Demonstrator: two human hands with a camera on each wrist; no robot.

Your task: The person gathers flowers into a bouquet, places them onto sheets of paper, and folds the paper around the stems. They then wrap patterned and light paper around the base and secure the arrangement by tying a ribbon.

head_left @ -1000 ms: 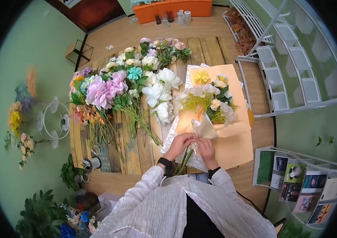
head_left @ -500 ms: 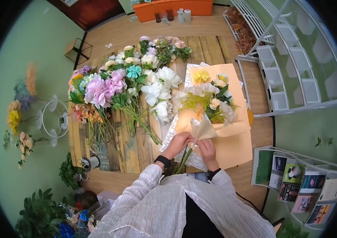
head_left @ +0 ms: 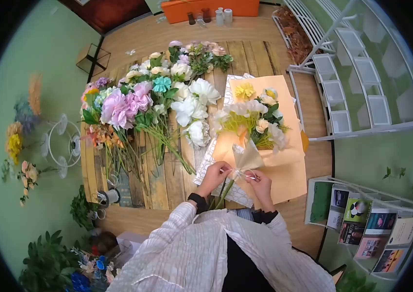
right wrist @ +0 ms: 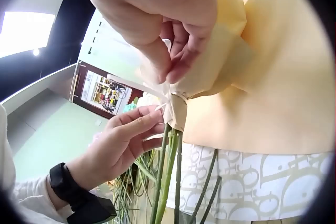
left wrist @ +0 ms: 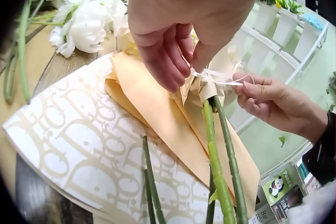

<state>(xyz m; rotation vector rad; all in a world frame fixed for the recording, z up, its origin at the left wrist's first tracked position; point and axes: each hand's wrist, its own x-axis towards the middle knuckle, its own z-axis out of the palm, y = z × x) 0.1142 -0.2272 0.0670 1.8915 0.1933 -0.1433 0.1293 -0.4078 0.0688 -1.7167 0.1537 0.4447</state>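
Note:
A bouquet with white and cream flowers (head_left: 247,108) lies wrapped in peach paper (head_left: 286,177). Thin white ribbon (left wrist: 223,81) goes around the gathered paper neck, just above the bare green stems (left wrist: 212,145). My left hand (head_left: 211,177) pinches one end of this ribbon between thumb and fingers, left of the neck. On the other side, my right hand (head_left: 261,186) holds the other end, pulled out sideways in the left wrist view. The right wrist view has both hands close to the neck, the left hand (right wrist: 123,142) lower.
Patterned white paper (left wrist: 73,145) lies under the peach sheet. Loose stems of pink peonies (head_left: 121,111) and white flowers (head_left: 192,114) cover the table's left half. A ribbon spool (head_left: 112,196) sits at the near left corner. White shelves (head_left: 335,95) stand at right.
My hands were together at the neck; now they have drawn apart, the right one outward and slightly down, with the ribbon stretched between them. The head view has shifted slightly.

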